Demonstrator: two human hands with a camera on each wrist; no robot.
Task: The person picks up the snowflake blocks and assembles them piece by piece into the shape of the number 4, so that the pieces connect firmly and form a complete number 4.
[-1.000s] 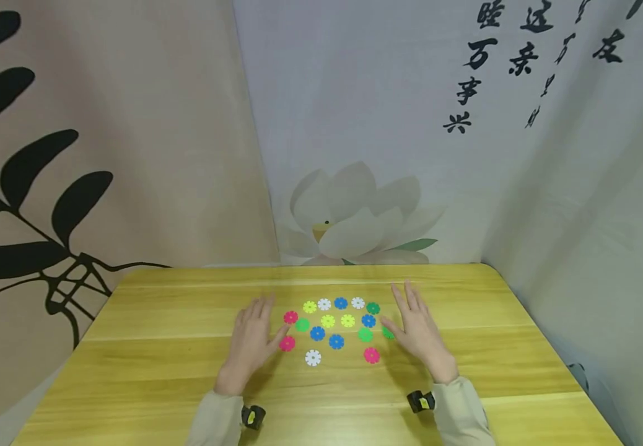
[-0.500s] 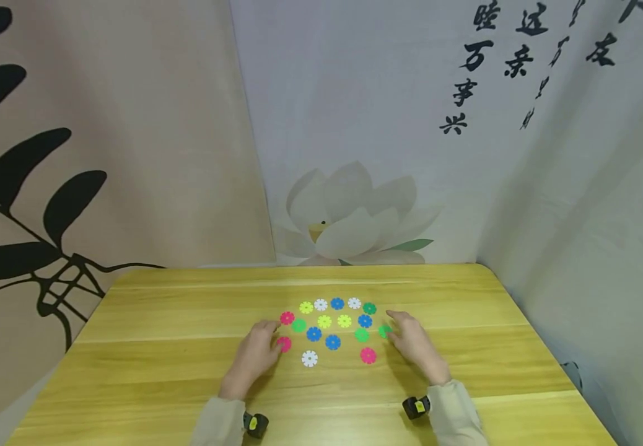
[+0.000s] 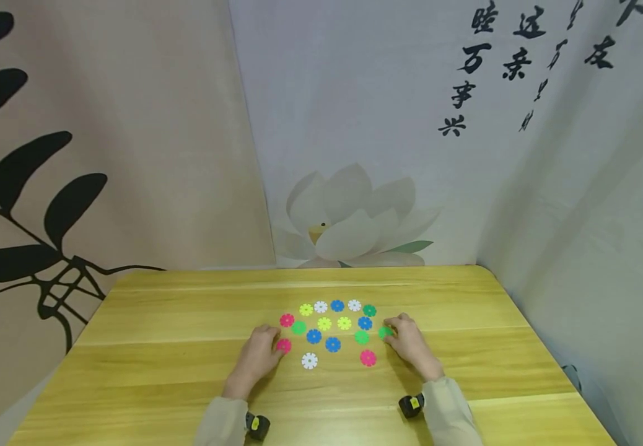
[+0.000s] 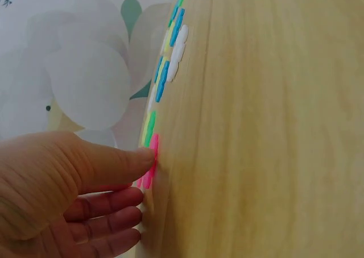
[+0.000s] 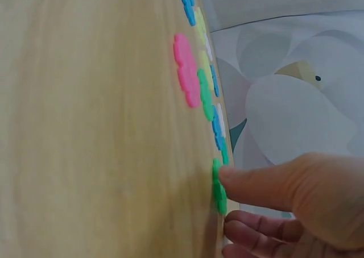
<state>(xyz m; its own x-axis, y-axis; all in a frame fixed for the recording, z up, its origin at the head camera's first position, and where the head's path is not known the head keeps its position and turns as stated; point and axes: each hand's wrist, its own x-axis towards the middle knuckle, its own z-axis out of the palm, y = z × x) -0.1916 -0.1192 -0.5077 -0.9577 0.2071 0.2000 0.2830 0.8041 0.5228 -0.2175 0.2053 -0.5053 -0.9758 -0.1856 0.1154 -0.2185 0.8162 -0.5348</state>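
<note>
left hand [image 3: 254, 358] at left end of spread, fingers bent, thumb tip over near-left pink disc [image 3: 284, 345]; can't tell if pinched. right hand [image 3: 413, 347] at right end, fingers also bent, thumb tip at far-right green disc [image 3: 384, 332]; pinch vs. touch, can't tell. both discs on wood desk [image 3: 160, 371]. btwn hands: loose grp of notched discs, incl. yellow, blue, green. near side has white disc [image 3: 309, 360] left, 2nd pink disc [image 3: 368, 358] right. far row, left to right: yellow, white, blue, white, dk green. pale sleeves [image 3: 448, 409], blk cam [image 3: 258, 427] ea. wrist. far bkgd: cloth w/ lotus print [image 3: 355, 217].
</note>
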